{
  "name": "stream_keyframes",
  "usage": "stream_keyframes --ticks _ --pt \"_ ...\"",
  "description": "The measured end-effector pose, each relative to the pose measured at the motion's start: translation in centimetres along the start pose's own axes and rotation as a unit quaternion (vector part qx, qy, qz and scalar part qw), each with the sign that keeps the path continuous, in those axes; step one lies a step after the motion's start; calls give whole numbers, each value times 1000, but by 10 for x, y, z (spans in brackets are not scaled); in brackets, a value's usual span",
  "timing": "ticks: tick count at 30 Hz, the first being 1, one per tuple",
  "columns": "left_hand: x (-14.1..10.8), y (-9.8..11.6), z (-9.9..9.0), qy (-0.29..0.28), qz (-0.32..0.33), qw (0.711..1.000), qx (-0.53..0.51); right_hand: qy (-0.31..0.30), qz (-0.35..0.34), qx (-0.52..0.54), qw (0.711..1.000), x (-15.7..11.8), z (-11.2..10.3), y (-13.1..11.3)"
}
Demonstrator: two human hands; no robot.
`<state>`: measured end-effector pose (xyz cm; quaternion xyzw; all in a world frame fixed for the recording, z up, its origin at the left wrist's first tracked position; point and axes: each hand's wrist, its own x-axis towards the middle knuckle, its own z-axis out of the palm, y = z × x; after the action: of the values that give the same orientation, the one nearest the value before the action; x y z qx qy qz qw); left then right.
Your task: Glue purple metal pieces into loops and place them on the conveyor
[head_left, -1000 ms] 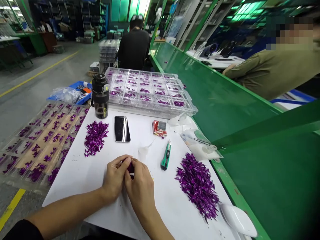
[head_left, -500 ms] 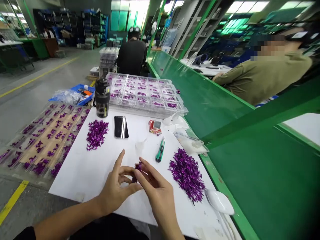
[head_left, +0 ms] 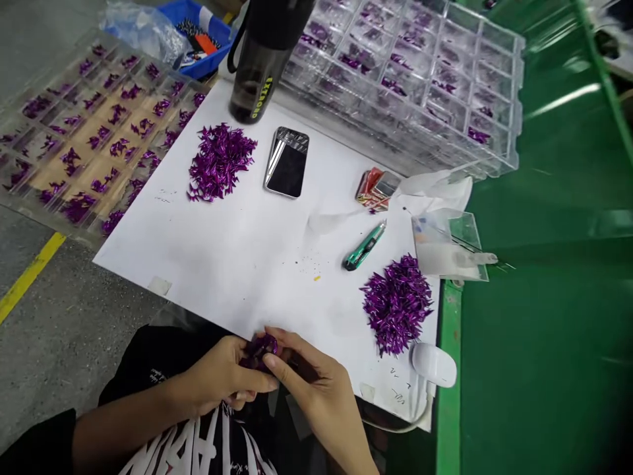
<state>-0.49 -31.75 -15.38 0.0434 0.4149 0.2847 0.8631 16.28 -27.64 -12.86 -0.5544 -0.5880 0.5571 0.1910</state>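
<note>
White tabletop (head_left: 232, 257), purple pile (head_left: 221, 161) at 10 o'clock, another pile (head_left: 398, 307) at 4 | glossy purple piece (head_left: 260, 349) at 7, by the near edge | left hand (head_left: 217, 377) and right hand (head_left: 321, 389) gripping it | I'd steady it left-handed, press lightly right-handed.

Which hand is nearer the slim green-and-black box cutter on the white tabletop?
Right. The right hand is below and left of the box cutter in the view; the left hand is farther left, so farther away.
</note>
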Motion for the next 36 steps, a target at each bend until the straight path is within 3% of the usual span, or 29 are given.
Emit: stream_keyframes --ticks 3,7,10,13,17,24,29,36 --pt "8 -2 10 12 -9 1000 -14 -2 -51 -56 997 4 0 0" --pt "12 -4 18 35 -19 999 -31 62 -109 -126 984 12 10 -6" --pt "13 -4 19 40 -19 998 -53 108 -139 -166 970 30 22 -16" --pt "13 -1 18 42 -14 996 -76 111 -172 -222 953 54 34 -23" --pt "13 2 17 34 -32 994 -104 144 -175 -288 930 72 45 -22" --pt "16 3 11 16 -67 991 -117 189 -170 -351 901 71 53 -20" --pt "16 3 10 17 -48 992 -120 204 -202 -375 881 71 55 -21" --pt "20 -4 4 23 -21 997 -72 206 -179 -326 905 77 61 -18"
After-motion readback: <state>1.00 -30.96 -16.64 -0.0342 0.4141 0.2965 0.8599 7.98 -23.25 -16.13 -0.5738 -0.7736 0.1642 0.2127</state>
